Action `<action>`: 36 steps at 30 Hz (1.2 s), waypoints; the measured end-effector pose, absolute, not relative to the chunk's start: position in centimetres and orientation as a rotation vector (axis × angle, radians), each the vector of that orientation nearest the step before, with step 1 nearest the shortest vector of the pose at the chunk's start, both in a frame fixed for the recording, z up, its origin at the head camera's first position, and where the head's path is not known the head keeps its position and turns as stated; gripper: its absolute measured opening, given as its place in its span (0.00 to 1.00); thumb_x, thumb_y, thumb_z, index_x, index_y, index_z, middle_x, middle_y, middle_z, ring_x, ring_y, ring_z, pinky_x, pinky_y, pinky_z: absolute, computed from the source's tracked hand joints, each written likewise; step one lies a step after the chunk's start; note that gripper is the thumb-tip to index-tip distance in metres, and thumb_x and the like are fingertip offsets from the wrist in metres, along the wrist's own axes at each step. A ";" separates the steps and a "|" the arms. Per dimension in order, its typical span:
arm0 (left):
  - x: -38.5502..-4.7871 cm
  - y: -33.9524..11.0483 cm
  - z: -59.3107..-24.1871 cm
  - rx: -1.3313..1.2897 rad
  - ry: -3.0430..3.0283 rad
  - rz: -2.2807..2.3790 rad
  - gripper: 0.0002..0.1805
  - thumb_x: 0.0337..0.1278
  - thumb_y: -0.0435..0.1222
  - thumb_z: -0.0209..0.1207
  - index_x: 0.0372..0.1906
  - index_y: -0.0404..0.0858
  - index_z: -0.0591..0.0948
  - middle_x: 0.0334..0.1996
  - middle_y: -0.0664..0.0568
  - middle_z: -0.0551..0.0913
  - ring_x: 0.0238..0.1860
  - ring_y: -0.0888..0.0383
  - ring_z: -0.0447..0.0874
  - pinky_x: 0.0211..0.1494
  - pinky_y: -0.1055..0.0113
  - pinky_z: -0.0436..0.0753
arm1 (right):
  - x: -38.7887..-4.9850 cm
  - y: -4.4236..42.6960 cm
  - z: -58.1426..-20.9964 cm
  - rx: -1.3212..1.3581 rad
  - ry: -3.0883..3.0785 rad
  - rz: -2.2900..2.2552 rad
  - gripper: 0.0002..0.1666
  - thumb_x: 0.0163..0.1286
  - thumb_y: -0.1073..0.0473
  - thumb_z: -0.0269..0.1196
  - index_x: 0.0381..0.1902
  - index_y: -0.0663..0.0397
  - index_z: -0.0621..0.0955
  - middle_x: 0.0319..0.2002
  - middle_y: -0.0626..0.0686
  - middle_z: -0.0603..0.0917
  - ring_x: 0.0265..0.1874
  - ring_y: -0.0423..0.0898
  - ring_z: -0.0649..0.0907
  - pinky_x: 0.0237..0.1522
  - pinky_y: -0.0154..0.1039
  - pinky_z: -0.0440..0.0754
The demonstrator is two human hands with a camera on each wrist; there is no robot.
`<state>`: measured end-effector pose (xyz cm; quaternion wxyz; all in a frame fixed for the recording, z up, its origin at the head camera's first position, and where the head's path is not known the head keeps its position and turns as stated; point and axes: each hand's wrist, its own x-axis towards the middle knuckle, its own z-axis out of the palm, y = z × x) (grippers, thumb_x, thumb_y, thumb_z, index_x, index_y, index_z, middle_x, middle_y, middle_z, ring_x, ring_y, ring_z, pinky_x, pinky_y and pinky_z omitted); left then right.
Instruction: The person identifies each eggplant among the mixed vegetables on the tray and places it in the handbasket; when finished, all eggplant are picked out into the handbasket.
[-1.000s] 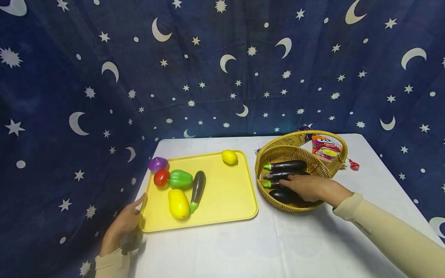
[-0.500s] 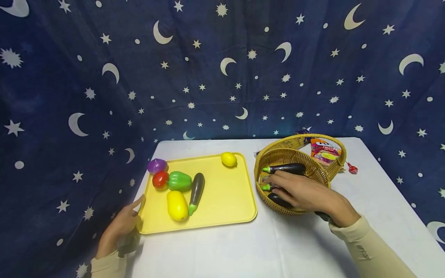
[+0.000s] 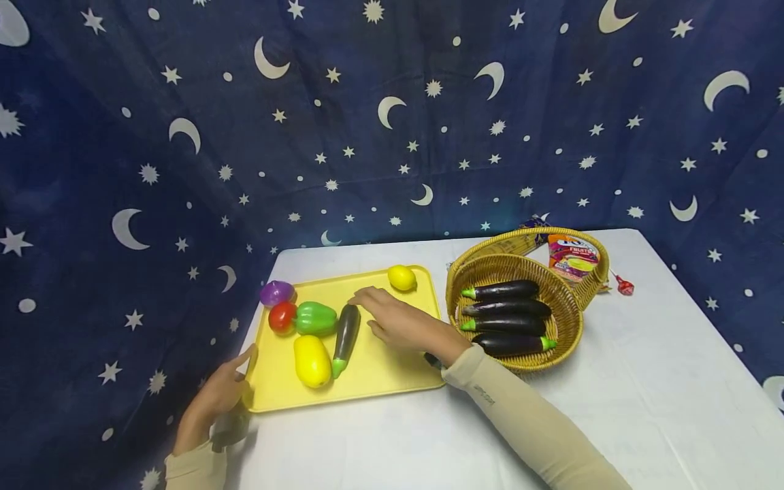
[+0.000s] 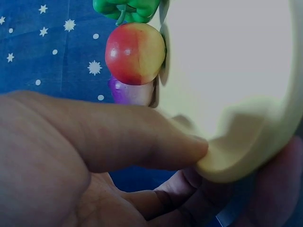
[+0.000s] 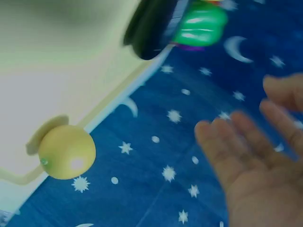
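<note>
My left hand [image 3: 219, 391] grips the near left corner of a yellow tray [image 3: 392, 378], thumb [image 4: 156, 137] on top and fingers below. Over the tray, my right hand [image 3: 407, 327] is held with its fingers loosely extended and nothing in them, just right of an eggplant [image 3: 347, 333]. A yellow mango-like fruit [image 3: 312, 362], a green bell pepper [image 3: 316, 318] and a red tomato-like piece [image 3: 282, 318] lie left of that eggplant. A purple onion-like piece [image 3: 277, 292] sits at the tray's far left corner, and a lemon [image 3: 401, 278] at the far right one.
Right of the tray stands a wicker basket [image 3: 572, 340] with a tall handle, holding several eggplants [image 3: 505, 308]. Behind it are a snack packet [image 3: 572, 257] and a red lollipop [image 3: 625, 286]. A white cloth covers the table [image 3: 643, 381]; a starry curtain [image 3: 392, 204] hangs behind.
My right hand has left the eggplants in the basket and moved left over the tray, carrying nothing. The left hand keeps its place on the tray corner.
</note>
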<state>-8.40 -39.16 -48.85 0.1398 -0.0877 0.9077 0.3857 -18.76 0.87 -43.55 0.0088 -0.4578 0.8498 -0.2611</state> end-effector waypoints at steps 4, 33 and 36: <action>-8.5 -39.1 -48.8 -0.286 2.610 1.101 0.49 0.53 0.20 0.50 0.85 0.33 0.55 0.32 0.42 0.81 0.21 0.55 0.71 0.24 0.64 0.75 | -20.8 -2.1 -44.8 -1.572 2.634 -0.515 0.32 0.76 0.68 0.60 0.75 0.43 0.74 0.73 0.49 0.75 0.73 0.46 0.75 0.78 0.40 0.71; -8.4 -38.7 -48.9 -0.259 2.631 1.092 0.48 0.53 0.20 0.50 0.84 0.32 0.56 0.37 0.38 0.84 0.28 0.52 0.79 0.27 0.63 0.77 | -24.6 -5.4 -48.1 -1.683 2.546 -0.411 0.18 0.74 0.64 0.67 0.53 0.33 0.86 0.47 0.44 0.77 0.47 0.41 0.74 0.47 0.30 0.75; -8.4 -38.7 -48.7 -0.279 2.629 1.091 0.49 0.51 0.19 0.51 0.85 0.34 0.56 0.35 0.38 0.84 0.25 0.53 0.76 0.27 0.64 0.76 | -24.7 -5.6 -47.9 -1.699 2.545 -0.373 0.17 0.73 0.64 0.68 0.51 0.34 0.85 0.46 0.43 0.77 0.46 0.40 0.74 0.46 0.30 0.74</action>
